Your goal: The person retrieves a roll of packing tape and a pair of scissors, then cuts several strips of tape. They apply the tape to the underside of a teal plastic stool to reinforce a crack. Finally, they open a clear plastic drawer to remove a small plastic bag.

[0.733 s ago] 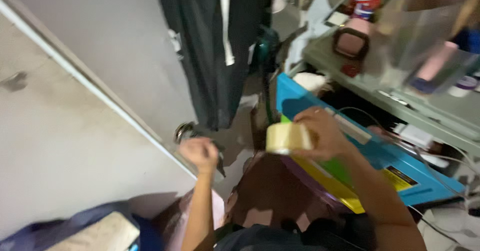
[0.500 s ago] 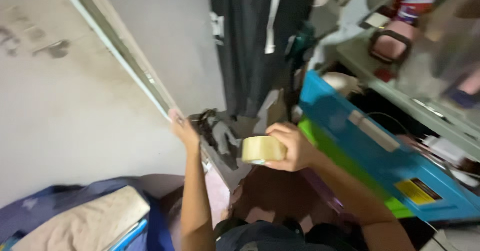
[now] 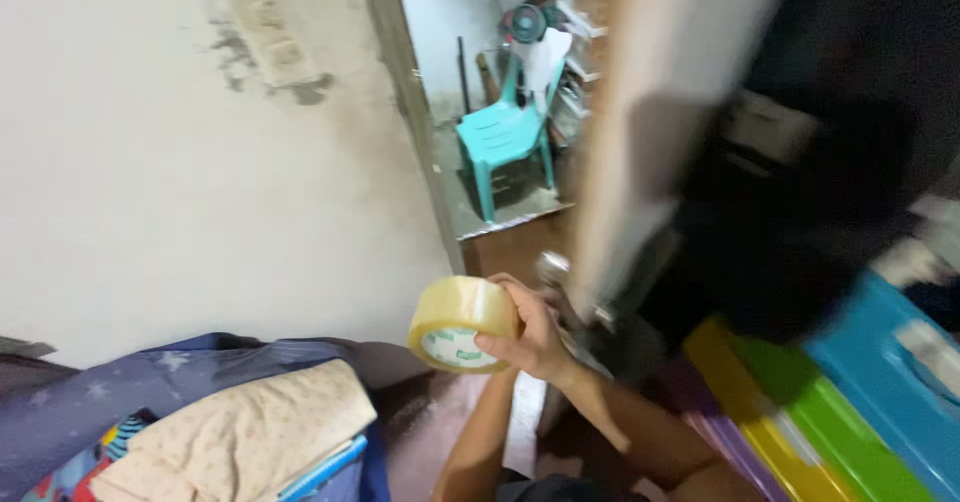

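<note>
The right hand is clamped on a tape roll, thumb across the outer band and fingers wrapped over the rim and, it seems, into the core. The roll sits just below the middle of the view, at about 6 o'clock, held in the air with its printed core facing the camera.

To hold it well, I would keep the fingers hooked through the core rather than pinching the slick outer band, so the roll cannot slip or turn. The wrist should stay level. The roll is also close to the door edge and the knob at its 1 o'clock, so I would keep it away from both.

Much is hard to read. The left forearm rises from 6 o'clock and passes behind the right wrist. The left hand itself is hidden, so I cannot tell whether it is open, closed or touching anything. The loose end of the tape does not show. The door and the dark cloth at 3 o'clock are smeared by motion, and the small metal shape near the knob may be a latch, though that is unsure. The boxes at 4 o'clock are cut off by the frame, as is the bedding at 8 o'clock. A chair stands through the doorway at 12 o'clock, with blurred clutter behind it
</note>
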